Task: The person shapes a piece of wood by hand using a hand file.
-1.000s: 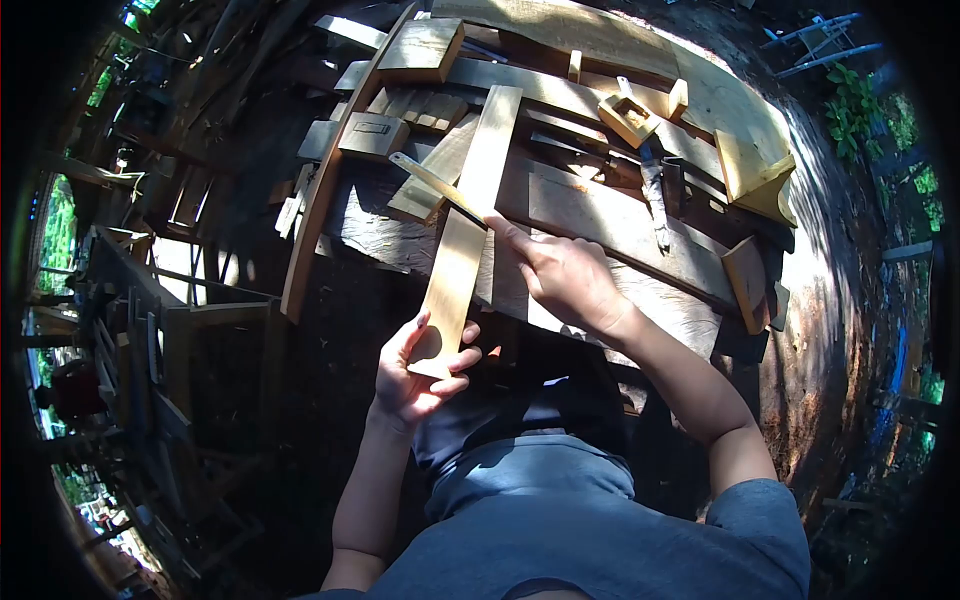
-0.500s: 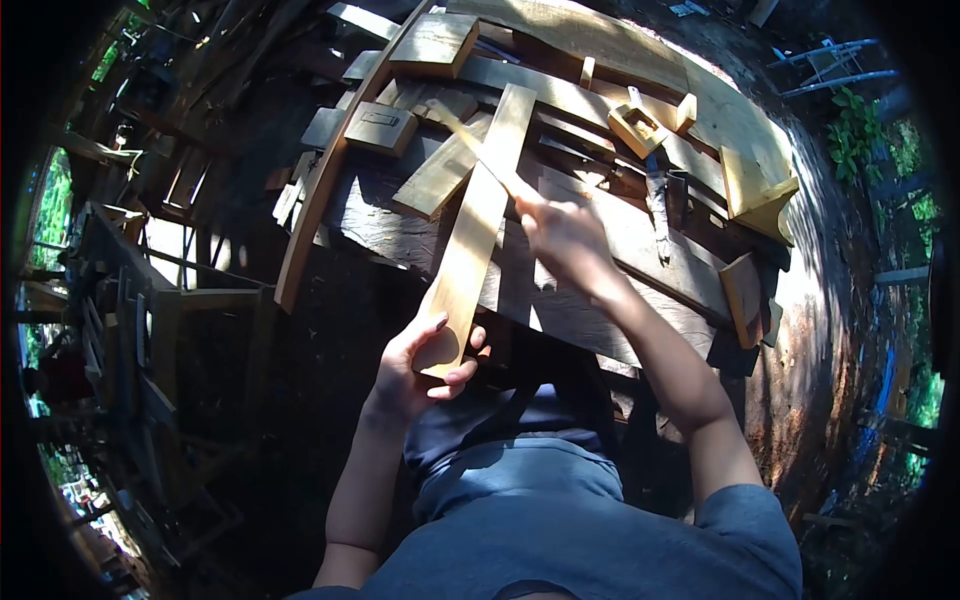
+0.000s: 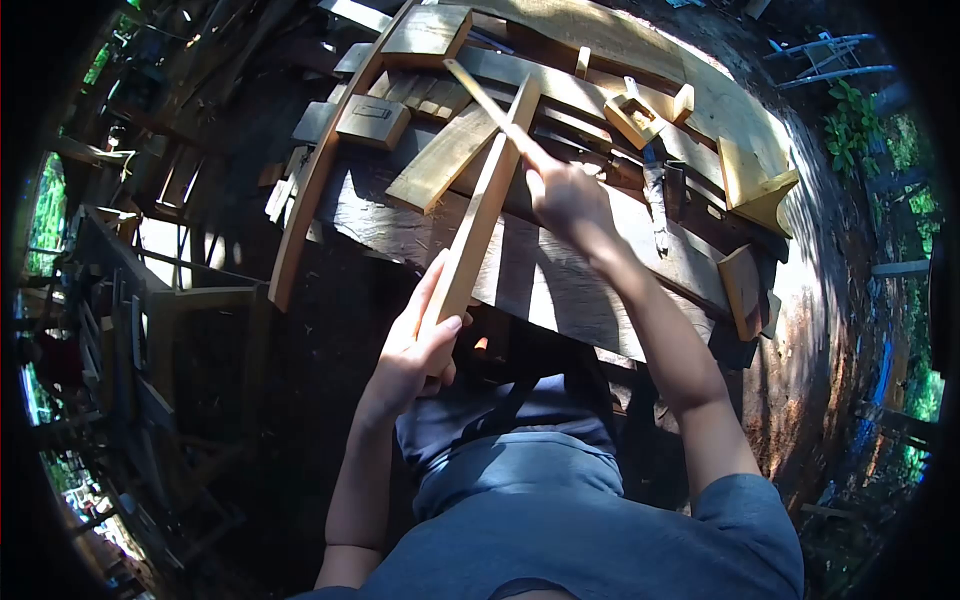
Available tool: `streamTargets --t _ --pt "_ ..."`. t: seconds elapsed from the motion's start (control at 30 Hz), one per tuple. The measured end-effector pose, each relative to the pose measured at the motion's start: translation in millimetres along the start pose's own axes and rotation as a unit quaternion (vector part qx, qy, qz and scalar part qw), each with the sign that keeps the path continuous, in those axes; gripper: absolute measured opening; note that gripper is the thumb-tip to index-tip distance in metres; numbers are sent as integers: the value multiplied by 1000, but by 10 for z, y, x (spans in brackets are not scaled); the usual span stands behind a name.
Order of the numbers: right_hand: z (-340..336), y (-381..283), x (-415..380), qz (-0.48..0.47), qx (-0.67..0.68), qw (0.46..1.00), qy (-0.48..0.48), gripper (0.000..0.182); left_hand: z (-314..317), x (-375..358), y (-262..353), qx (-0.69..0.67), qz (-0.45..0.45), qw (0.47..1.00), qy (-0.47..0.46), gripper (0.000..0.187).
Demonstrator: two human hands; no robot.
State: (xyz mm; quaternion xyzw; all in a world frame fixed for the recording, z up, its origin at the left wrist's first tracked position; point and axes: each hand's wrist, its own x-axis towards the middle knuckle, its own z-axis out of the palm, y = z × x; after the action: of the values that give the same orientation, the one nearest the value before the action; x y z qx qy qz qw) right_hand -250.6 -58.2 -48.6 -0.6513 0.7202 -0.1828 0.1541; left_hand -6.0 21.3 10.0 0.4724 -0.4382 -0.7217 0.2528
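Observation:
My left hand (image 3: 410,350) grips the near end of a long, pale wooden board (image 3: 472,235), thumb on one side and fingers around the other. The board slants up and away over the workbench (image 3: 555,285), a narrow edge turned up. In my closed right hand (image 3: 572,208) is a thin, pale wooden stick (image 3: 482,100), flat like a ruler. It crosses the board near its far end, its tip pointing up and left. Just left of the board lies a shorter wooden plank (image 3: 440,165) on the bench.
A wooden hand plane (image 3: 645,130) and a worn, narrow-bladed tool (image 3: 655,200) lie right of centre. Wooden blocks (image 3: 372,122) sit at the left beside a long brown strip (image 3: 318,175). A large log (image 3: 815,280) borders the right side.
The board has been turned from its broad face onto its narrow edge. My left hand has rolled with it and shifted up slightly. The stick has moved slightly up.

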Motion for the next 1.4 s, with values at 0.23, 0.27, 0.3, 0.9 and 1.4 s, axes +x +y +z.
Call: streamTargets --t 0.23,0.27,0.3,0.9,1.4 --pt "-42 3 -167 -1 38 999 4 37 52 -56 98 57 -63 996 -22 73" --pt "-107 7 42 34 135 990 -20 40 73 -52 114 82 -50 995 -18 73" --pt "59 132 226 -30 104 990 91 43 79 -52 124 86 -47 995 -18 73" --pt "-34 276 549 22 -5 995 97 47 77 -32 89 177 -47 983 -31 82" --pt "16 244 469 67 -25 996 53 49 31 4 -23 181 -34 982 -34 83"
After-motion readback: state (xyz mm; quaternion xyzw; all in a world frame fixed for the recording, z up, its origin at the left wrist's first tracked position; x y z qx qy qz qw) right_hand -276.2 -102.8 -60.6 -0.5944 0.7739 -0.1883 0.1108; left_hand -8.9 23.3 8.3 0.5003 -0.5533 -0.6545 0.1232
